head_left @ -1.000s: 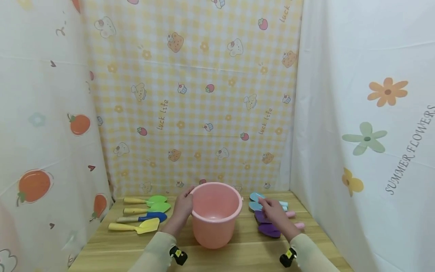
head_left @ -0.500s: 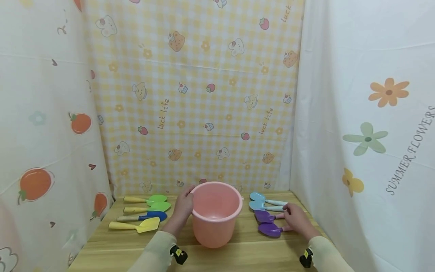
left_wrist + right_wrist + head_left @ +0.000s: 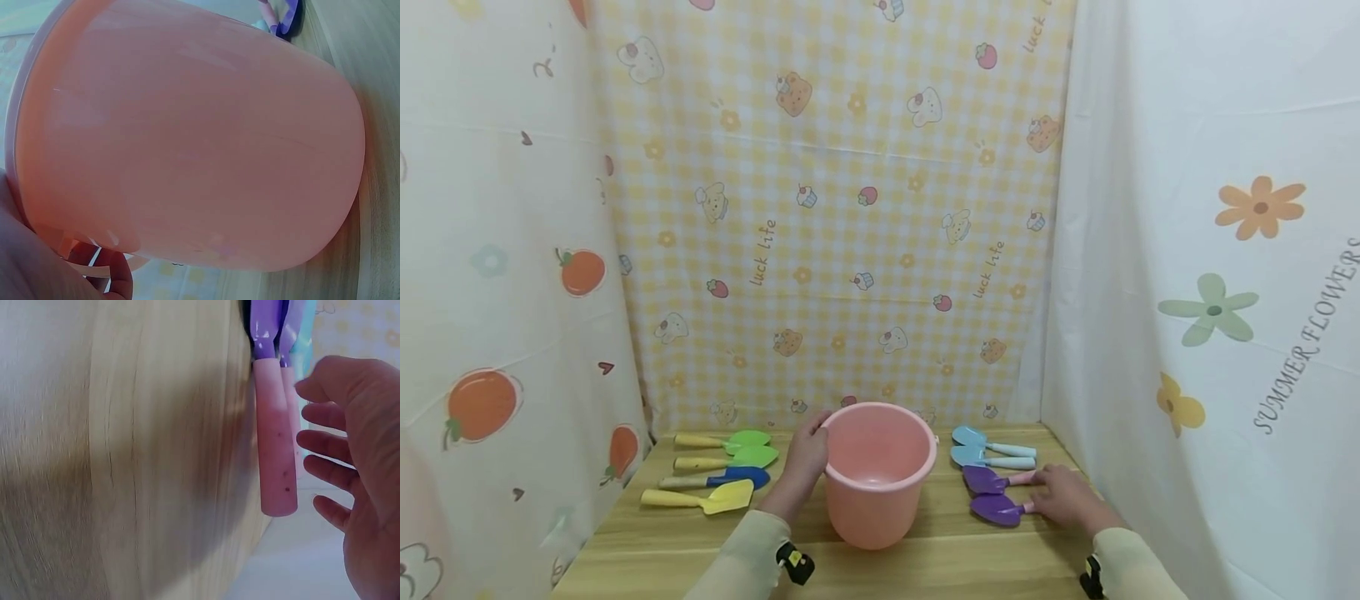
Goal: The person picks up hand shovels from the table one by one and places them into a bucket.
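Observation:
A pink bucket (image 3: pixel 874 518) stands upright mid-table. My left hand (image 3: pixel 805 458) grips its left rim. In the left wrist view the bucket's smooth side (image 3: pixel 200 137) fills most of the picture, with the left hand (image 3: pixel 44 269) at the rim. On the right lie two purple trowels with pink handles, the front one (image 3: pixel 996 509) and the one behind (image 3: pixel 983 479). My right hand (image 3: pixel 1067 496) is over their handle ends. In the right wrist view its relaxed fingers are spread beside the nearest pink handle (image 3: pixel 275 437), with nothing grasped.
Two light blue trowels (image 3: pixel 970 455) lie behind the purple ones. Left of the bucket are two green trowels (image 3: pixel 752 456), a blue one (image 3: pixel 747 477) and a yellow one (image 3: pixel 727 497). Patterned cloth (image 3: pixel 850 250) hangs behind the wooden table (image 3: pixel 970 567) and along both sides.
My right hand has moved right from above the trowel blades to the pink handle ends, its fingers loosening. The left hand and bucket have stayed put.

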Tool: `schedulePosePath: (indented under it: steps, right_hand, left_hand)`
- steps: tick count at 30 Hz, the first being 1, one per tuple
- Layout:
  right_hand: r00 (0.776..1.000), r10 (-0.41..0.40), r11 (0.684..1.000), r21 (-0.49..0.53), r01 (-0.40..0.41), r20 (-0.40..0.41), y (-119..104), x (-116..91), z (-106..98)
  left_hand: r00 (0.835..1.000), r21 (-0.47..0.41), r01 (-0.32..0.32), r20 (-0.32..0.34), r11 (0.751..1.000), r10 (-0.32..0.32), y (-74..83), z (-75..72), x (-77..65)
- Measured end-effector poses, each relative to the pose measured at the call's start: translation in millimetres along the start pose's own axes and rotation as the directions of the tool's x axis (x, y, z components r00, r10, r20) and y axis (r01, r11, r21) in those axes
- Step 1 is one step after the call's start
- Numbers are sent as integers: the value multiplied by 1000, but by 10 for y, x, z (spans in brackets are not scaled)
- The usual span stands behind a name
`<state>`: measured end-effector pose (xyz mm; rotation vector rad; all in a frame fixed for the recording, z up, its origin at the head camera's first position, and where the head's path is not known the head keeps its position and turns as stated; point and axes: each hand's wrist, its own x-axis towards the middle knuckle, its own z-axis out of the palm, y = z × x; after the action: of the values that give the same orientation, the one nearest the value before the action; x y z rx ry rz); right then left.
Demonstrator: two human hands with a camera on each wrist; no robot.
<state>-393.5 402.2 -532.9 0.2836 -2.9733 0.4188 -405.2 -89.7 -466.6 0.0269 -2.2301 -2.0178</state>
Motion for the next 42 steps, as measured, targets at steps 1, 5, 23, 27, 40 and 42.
schedulePosePath:
  steps: [1,5,23,27,40,42]
  right_hand:
    - [1000,-10,1000,-7,10,6,4,-3,0]
    - [996,-83,997,-9,83,13,25,-9,15]
    - [967,-253,967,-20,253,2,169,9,121]
    - [974,-224,974,-9,224,13,162,4,126]
    - [961,-275,960,45,276,-25,192,-1,158]
    - [961,-275,959,57,276,-25,193,-12,161]
  left_hand:
    - [1000,1,-1,0,1000,1,2,-1,1]
    - [1000,4,-3,0,1000,3,1,-1,14]
    - [1000,1,-4,-6,1000,4,-12,4,20]
    - [1000,4,-3,-6,1000,3,-13,5,11]
    - [1000,18,-1,-13,1000,1,4,20,6]
    - [1000,21,0,-14,1000,0,-3,22,-2]
